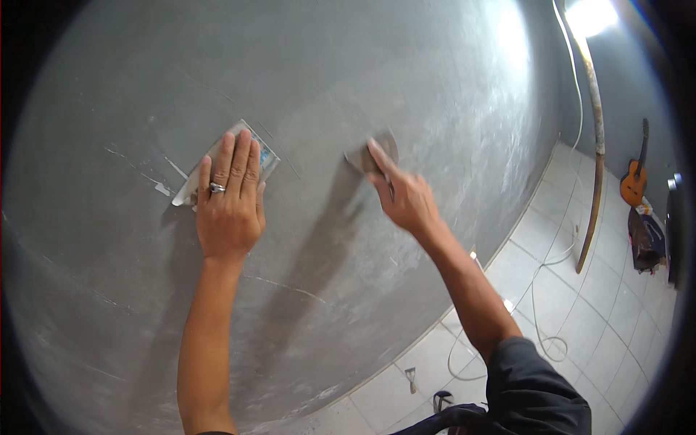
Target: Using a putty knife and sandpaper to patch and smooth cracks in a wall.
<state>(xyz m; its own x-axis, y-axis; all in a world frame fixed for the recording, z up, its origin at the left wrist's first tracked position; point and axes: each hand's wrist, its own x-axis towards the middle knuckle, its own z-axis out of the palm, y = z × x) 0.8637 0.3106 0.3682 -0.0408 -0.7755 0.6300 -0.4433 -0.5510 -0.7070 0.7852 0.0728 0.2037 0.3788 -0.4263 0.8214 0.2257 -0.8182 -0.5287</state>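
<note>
In front of me rises a grey wall (312, 80) with thin pale crack lines and scuffs. My left hand (230, 225), a ring on one finger, lies with long fingers over a pale flat plate (269, 158) marked with blue, held close to the wall. The thumb side is partly hidden, and the plate casts a shadow. To its right, my right hand (409, 199) grips a flat scraper (360, 157), index finger stretched along it. The scraper is blurred and meets or nearly meets the wall; its handle is mostly covered by the fingers.
White floor tiles (558, 290) run along the wall's foot at right. A long pole (598, 138) leans there beside a loose white cable (535, 290). A small scraper-like tool (411, 380) lies near my feet. A guitar (634, 181) and dark bag (645, 239) stand farther off.
</note>
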